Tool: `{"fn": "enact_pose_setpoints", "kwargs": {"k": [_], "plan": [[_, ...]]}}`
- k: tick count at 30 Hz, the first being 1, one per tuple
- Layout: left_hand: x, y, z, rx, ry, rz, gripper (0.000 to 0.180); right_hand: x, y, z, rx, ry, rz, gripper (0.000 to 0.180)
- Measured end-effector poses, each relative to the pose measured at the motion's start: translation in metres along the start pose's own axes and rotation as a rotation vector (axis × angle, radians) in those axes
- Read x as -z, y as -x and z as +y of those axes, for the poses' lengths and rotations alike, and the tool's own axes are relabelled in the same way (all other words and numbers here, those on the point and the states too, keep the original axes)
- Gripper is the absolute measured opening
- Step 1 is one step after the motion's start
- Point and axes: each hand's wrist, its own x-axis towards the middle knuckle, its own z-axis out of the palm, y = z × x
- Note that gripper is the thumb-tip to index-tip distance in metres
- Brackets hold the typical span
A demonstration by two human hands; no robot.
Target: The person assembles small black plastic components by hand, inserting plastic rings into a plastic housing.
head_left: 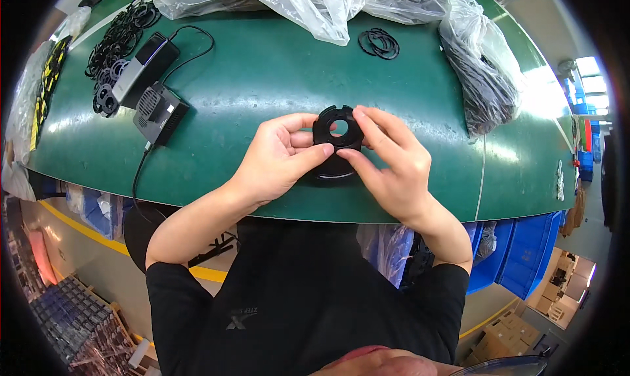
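Between my two hands is a black ring-shaped plastic part (324, 131) with a round hole in its middle and notches along its upper edge. My left hand (279, 154) grips its left side, thumb on the near face. On the right side, my right hand (395, 160) pinches it between thumb and fingers. Just below it, a dark curved piece with a shiny edge (335, 175) shows near the table's front edge; whether it joins the held part I cannot tell.
The green table (249, 87) carries a pile of black rings (121, 38) and two corded dark devices (159, 113) at left. Several thin black rings (379, 44) lie at the back. Clear plastic bags (315, 8) line the far side; a filled bag (482, 67) stands right. Blue bins (525, 254) sit below.
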Motion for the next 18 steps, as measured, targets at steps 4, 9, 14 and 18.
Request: {"fn": "enact_pose_setpoints", "kwargs": {"k": [4,9,14,18], "plan": [[0.001,0.000,-0.004,-0.071,-0.030,-0.017,0.033,-0.002,-0.002,-0.006,-0.051,-0.104,0.074,0.041],[-0.005,0.003,-0.005,-0.150,-0.074,-0.012,0.034,0.000,0.002,0.007,-0.304,-0.511,0.020,0.024],[-0.002,0.003,-0.006,-0.111,-0.042,-0.025,0.032,0.008,-0.001,0.009,-0.246,-0.455,-0.075,0.020],[-0.002,0.002,-0.009,-0.141,-0.114,0.013,0.032,0.001,0.001,0.003,-0.276,-0.347,-0.010,0.017]]}}
